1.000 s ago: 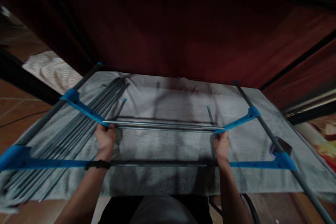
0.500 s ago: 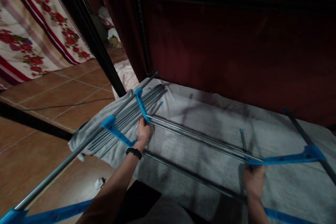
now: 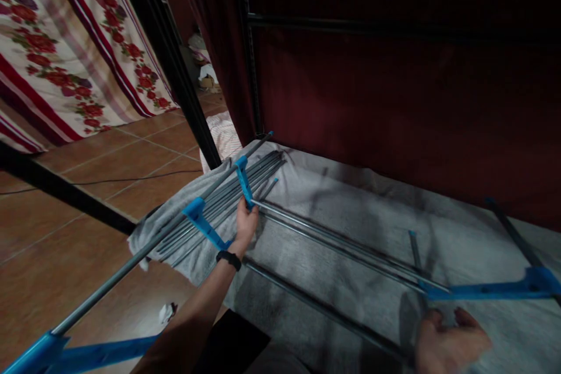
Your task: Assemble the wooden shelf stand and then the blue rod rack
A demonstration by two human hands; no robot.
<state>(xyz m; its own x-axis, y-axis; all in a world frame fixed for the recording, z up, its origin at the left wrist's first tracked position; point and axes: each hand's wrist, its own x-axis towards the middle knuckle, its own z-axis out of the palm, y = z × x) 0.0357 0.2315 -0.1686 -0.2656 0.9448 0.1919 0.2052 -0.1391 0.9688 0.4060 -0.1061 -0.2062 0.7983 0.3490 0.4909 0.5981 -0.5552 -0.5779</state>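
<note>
My left hand (image 3: 246, 223), with a dark band on its wrist, is closed round the lower end of a blue plastic bracket (image 3: 243, 182). Thin metal rods (image 3: 328, 236) run from that bracket to another blue bracket (image 3: 491, 290) on the right. Just below the right bracket is my right hand (image 3: 453, 343), apart from it, with thumb and fingers spread and nothing held. A long grey tube (image 3: 127, 273) carries the left-hand brackets, including a nearer blue bracket (image 3: 205, 227) beside my left wrist. A thicker tube (image 3: 315, 304) crosses the frame closer to me.
Several loose grey tubes (image 3: 219, 201) lie bundled on the grey blanket (image 3: 350, 187) at left. Black posts (image 3: 175, 64) and a dark red curtain (image 3: 372, 105) bound the bed. Crumpled white paper (image 3: 166, 312) and a cable (image 3: 109, 180) lie on the tiled floor (image 3: 87, 216).
My right hand has let go of the right bracket and dropped down and rightward, its fingers opening. My left hand keeps its hold. The whole view has shifted slightly.
</note>
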